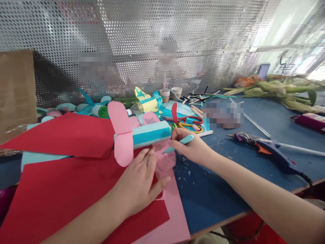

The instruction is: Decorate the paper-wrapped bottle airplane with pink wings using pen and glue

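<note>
A bottle (152,133) wrapped in light and darker blue paper lies on its side, with its green neck towards my right hand. Pink rounded paper wings (123,147) stick out at its other end. My right hand (194,147) is closed round a light blue pen (188,139), its fingertips beside the bottle's neck. The pen's lower end slants down to the pink paper (166,162). My left hand (144,176) lies with fingers stretched and thumb apart on the paper just below the bottle. Its fingertips are close under the bottle; whether they touch it is unclear.
Red sheets (71,189) cover the left of the blue table (215,189). Behind the bottle lie scissors (193,127) and other paper-covered bottles (149,103). A glue gun (266,152) with a cord rests at right, near corn husks (279,89). A perforated metal wall (142,37) stands behind.
</note>
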{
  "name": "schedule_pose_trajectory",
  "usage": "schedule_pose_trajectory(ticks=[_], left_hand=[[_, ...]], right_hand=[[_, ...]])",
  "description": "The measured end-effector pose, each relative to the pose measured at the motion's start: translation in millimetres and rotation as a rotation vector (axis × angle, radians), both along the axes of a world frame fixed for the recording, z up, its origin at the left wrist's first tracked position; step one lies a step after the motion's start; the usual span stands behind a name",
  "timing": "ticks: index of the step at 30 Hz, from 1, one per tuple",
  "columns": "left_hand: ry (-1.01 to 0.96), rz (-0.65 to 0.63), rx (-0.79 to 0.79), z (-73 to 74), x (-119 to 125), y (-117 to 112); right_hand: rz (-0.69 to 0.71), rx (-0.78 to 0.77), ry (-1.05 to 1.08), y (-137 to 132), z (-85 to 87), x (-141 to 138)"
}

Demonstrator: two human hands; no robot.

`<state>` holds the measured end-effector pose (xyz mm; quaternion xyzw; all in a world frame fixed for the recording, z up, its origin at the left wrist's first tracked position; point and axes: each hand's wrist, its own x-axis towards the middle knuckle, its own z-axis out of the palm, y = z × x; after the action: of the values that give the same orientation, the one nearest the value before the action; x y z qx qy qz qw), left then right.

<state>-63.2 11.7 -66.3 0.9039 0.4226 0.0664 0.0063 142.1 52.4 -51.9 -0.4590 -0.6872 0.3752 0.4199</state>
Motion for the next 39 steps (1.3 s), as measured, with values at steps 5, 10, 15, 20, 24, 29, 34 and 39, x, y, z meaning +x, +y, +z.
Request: schedule_pose_trajectory(ticks=[5, 10, 15, 20, 24, 29, 34, 39], left_hand=[[-0.015, 0.013, -0.044, -0.2, 0, 0], [-0.032, -0.001, -0.013, -0.4, 0, 0], [-0.02, -0.016, 0.04, 0.3, 0, 0], [0.006, -0.015, 0.038, 2.4, 2, 1], [0.009, -0.015, 0.047, 1.3, 2, 1], [-0.011, -0.025, 0.071, -0.5, 0, 1], [-0.01, -0.025, 0.07, -0.6, 0, 1], [-0.029, -0.029, 0.074, -3.2, -1, 1]], right_hand=[[0.014, -0.194, 0.169, 1, 0.9, 2], [-0.044, -0.081, 0.067, 6, -6.7, 3], [-0.045, -0.012, 0.071, 12, -16.7, 2], [0.001, -0.009, 0.053, 15, -21.8, 1], [-0.014, -0.013, 0.045, 16, -21.6, 1], [-0.008, -0.006, 0.034, 15, -20.2, 1], [-0.009, -0.006, 0.019, 14, -17.1, 0], [0.011, -0.016, 0.039, 14, -17.4, 0]])
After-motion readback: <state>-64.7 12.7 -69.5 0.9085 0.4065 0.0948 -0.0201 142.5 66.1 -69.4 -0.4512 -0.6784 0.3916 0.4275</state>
